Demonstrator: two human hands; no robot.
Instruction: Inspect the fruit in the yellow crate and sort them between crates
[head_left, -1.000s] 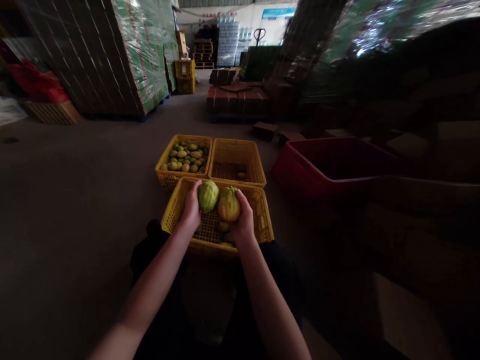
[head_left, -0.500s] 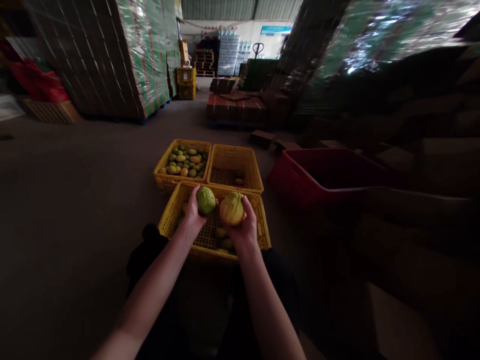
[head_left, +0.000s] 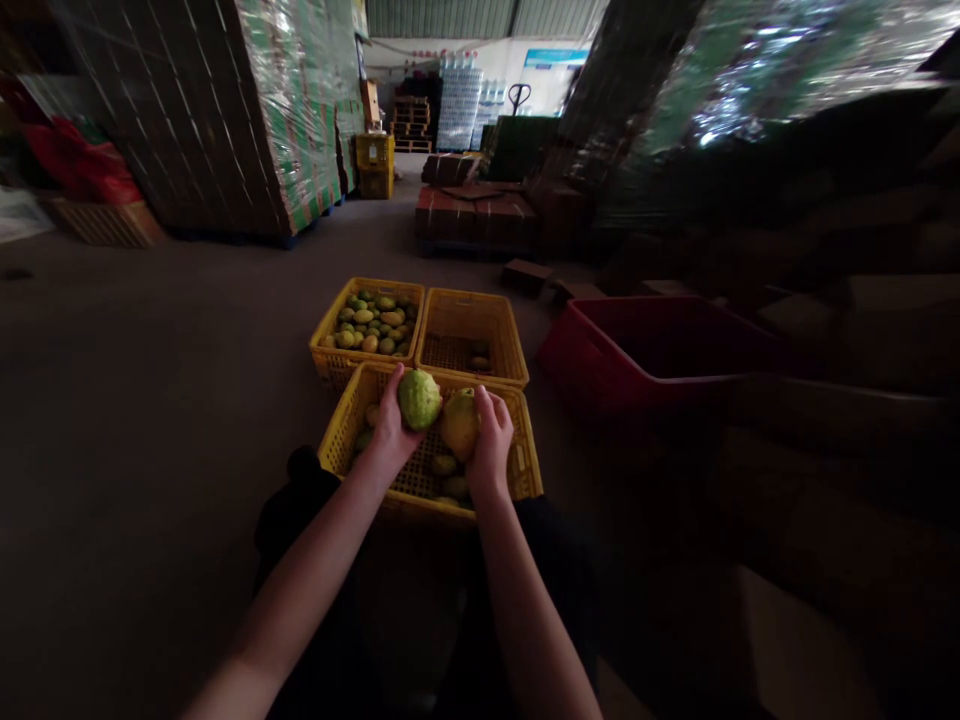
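Note:
My left hand [head_left: 392,428] is wrapped round a green, bumpy-skinned fruit [head_left: 420,400], with the thumb side uppermost. Close by on the right, my right hand [head_left: 492,440] grips a yellowish-green fruit [head_left: 459,422], its fingers over the right side. Both fruits are held up over the near yellow crate [head_left: 531,455]. Inside that crate lie several similar fruits [head_left: 444,465], partly hidden by my hands and forearms. I cannot tell the exact kind of fruit.
Behind the near crate stand a yellow crate full of fruit [head_left: 375,318] and another yellow crate [head_left: 471,305] with a few fruits. A red bin [head_left: 592,345] is at the right. Flattened cardboard [head_left: 476,215] and wrapped stacks [head_left: 300,120] stand farther back.
The green fruit has turned and shifted slightly right in my left hand. My right hand has rotated, its fingers now covering more of the yellowish fruit. The crates have stayed put.

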